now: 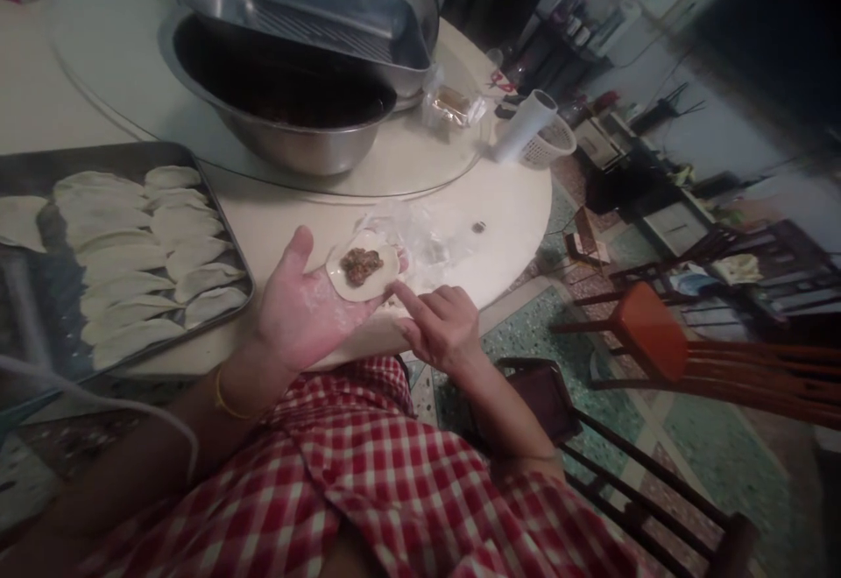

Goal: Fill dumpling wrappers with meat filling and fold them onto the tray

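My left hand (303,305) lies palm up over the table edge, fingers stretched out, with a round dumpling wrapper (363,271) resting on the fingers. A lump of dark meat filling (361,264) sits in the wrapper's middle. My right hand (441,324) is just right of it, index finger pointing at the wrapper's lower edge and the other fingers curled in. Whether the fingertip touches the dough I cannot tell.
A metal tray (26,173) with several folded dumplings (131,254) lies at the left. A big steel bowl (295,136) of filling stands behind, with a metal pan leaning on it. Clear plastic (427,241) lies beside the wrapper. Wooden chairs (663,341) stand at the right.
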`<control>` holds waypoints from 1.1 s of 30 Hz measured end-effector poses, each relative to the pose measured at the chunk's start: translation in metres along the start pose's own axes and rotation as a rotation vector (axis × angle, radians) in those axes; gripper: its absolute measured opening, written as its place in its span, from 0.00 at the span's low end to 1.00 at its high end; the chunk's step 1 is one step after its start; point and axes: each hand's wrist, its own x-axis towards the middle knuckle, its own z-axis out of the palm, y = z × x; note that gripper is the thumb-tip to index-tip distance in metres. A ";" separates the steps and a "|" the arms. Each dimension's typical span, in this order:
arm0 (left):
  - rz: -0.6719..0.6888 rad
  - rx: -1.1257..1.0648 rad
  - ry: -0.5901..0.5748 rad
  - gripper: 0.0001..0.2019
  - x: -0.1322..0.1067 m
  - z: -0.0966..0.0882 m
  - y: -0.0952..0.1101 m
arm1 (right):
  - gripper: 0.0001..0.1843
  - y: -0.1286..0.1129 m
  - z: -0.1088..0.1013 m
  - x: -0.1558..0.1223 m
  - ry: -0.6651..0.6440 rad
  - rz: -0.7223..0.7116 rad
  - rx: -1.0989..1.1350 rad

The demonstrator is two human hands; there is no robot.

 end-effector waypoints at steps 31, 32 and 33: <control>-0.038 0.081 0.127 0.30 0.002 0.010 -0.011 | 0.18 0.021 0.001 0.002 0.211 0.006 -0.162; -0.041 0.084 0.136 0.30 0.002 0.010 -0.010 | 0.18 0.022 0.002 0.001 0.214 0.017 -0.165; -0.043 0.087 0.140 0.31 0.002 0.010 -0.010 | 0.18 0.022 0.002 0.001 0.223 0.026 -0.164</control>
